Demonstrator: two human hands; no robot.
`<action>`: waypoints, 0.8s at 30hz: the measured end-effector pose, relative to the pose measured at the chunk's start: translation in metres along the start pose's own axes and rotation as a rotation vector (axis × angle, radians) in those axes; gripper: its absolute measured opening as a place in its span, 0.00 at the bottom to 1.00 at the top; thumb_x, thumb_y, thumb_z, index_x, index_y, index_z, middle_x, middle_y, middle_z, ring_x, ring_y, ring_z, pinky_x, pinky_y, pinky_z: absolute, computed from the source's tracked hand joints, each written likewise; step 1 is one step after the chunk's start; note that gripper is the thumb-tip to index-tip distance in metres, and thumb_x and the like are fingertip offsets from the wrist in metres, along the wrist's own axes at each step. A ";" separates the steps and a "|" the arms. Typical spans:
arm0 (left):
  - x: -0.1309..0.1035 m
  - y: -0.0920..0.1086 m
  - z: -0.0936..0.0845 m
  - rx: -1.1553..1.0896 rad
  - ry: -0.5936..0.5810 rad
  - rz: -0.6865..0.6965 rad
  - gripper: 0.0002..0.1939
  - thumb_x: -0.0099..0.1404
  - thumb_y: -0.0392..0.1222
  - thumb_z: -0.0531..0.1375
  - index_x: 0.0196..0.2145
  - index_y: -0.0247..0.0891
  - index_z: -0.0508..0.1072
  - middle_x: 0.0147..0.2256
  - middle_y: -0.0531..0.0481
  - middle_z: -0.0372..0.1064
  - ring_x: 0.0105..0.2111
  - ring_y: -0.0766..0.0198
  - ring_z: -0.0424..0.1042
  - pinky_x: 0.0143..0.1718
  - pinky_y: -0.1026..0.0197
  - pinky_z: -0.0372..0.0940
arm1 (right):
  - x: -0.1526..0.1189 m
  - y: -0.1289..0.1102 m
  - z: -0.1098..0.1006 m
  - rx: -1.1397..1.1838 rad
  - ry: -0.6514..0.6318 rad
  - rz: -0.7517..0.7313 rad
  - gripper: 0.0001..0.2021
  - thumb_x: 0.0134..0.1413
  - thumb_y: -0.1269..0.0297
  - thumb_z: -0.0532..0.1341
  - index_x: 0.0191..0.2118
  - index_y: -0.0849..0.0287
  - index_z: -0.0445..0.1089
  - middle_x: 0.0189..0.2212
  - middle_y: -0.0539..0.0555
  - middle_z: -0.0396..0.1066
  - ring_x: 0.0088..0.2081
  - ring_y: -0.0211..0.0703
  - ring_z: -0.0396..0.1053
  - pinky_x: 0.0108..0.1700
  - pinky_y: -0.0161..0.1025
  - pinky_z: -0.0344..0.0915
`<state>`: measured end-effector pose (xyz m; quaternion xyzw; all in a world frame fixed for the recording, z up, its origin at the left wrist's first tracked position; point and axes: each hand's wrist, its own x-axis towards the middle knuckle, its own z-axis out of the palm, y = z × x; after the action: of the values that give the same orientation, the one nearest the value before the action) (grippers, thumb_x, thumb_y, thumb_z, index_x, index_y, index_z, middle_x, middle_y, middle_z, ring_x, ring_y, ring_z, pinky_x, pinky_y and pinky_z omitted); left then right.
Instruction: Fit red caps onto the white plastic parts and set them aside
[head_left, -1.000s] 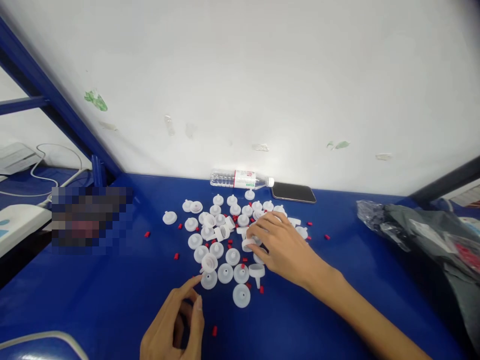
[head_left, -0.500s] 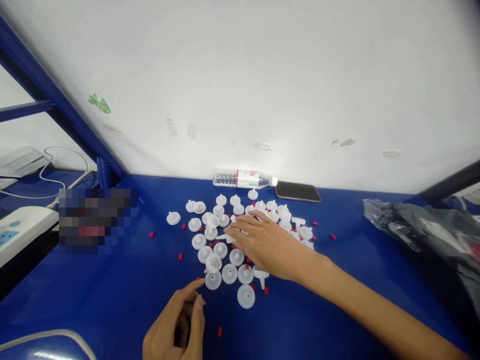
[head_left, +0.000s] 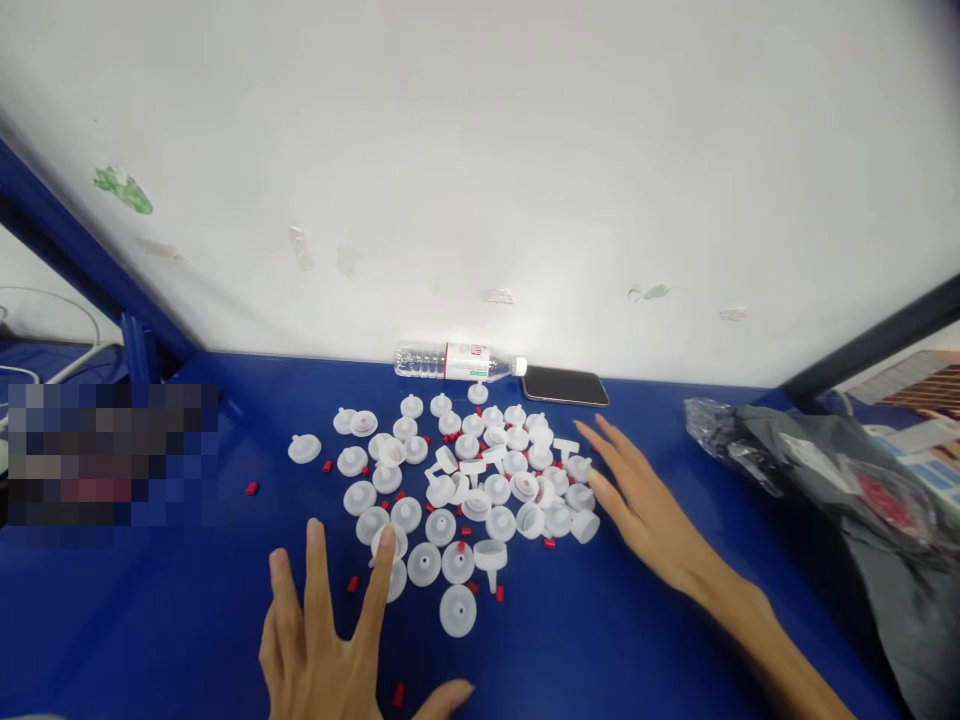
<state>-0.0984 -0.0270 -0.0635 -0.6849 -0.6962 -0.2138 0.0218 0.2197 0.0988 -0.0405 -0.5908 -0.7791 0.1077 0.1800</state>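
Many white round plastic caps with nozzles [head_left: 457, 610] lie in a loose pile on the blue table [head_left: 225, 620], with small red pieces [head_left: 353, 583] scattered among and around them. My left hand [head_left: 326, 640] is at the pile's near left edge, fingers spread, its index fingertip over a cap and nothing held. Along the right edge of the pile, my right hand [head_left: 637, 500] is open with its fingers stretched out, its fingertips beside the caps. No object shows in it.
Behind the pile lie a clear plastic bottle [head_left: 466, 361] with a white cap and a dark phone [head_left: 565, 386]. Grey plastic bags [head_left: 817, 470] are at the right. A pixelated area covers something at the left. A white wall [head_left: 480, 180] rises behind the table.
My right hand has moved off the pile to its right side, uncovering more caps. My left hand has opened from a bent-finger pose. The whole view has shifted to the right.
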 end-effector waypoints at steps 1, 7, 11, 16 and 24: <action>0.001 0.000 0.003 0.024 -0.003 0.009 0.60 0.56 0.63 0.66 0.74 0.58 0.33 0.75 0.38 0.18 0.70 0.17 0.30 0.53 0.18 0.57 | 0.000 -0.002 0.006 0.008 -0.021 -0.016 0.29 0.73 0.47 0.48 0.74 0.44 0.46 0.75 0.55 0.42 0.73 0.60 0.43 0.68 0.66 0.53; 0.015 -0.005 0.019 0.097 0.013 0.107 0.52 0.61 0.65 0.61 0.74 0.51 0.41 0.75 0.34 0.25 0.69 0.21 0.42 0.57 0.23 0.56 | 0.005 -0.042 0.023 0.103 -0.096 -0.149 0.28 0.74 0.49 0.47 0.74 0.46 0.46 0.74 0.56 0.43 0.73 0.55 0.46 0.68 0.60 0.56; 0.034 -0.006 0.018 0.078 0.025 0.125 0.46 0.66 0.63 0.58 0.74 0.50 0.44 0.75 0.35 0.25 0.71 0.26 0.39 0.59 0.27 0.57 | 0.008 -0.032 0.014 0.167 0.070 -0.150 0.26 0.74 0.49 0.45 0.72 0.44 0.51 0.74 0.51 0.45 0.73 0.52 0.44 0.71 0.60 0.50; 0.040 -0.008 0.013 0.063 0.036 0.109 0.43 0.69 0.61 0.57 0.74 0.50 0.43 0.75 0.35 0.26 0.72 0.29 0.32 0.59 0.26 0.58 | 0.012 0.019 0.007 0.256 0.281 0.159 0.30 0.74 0.46 0.39 0.70 0.52 0.59 0.71 0.54 0.54 0.72 0.51 0.48 0.73 0.60 0.45; 0.018 -0.004 0.005 0.033 0.006 0.125 0.45 0.67 0.59 0.58 0.74 0.54 0.40 0.75 0.39 0.24 0.72 0.27 0.33 0.58 0.22 0.56 | 0.002 -0.011 0.032 0.245 0.022 0.074 0.33 0.73 0.44 0.42 0.73 0.61 0.51 0.72 0.58 0.49 0.73 0.52 0.43 0.73 0.62 0.42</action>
<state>-0.1020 -0.0085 -0.0636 -0.7260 -0.6554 -0.2025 0.0487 0.1963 0.0989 -0.0654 -0.5939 -0.7358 0.2021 0.2552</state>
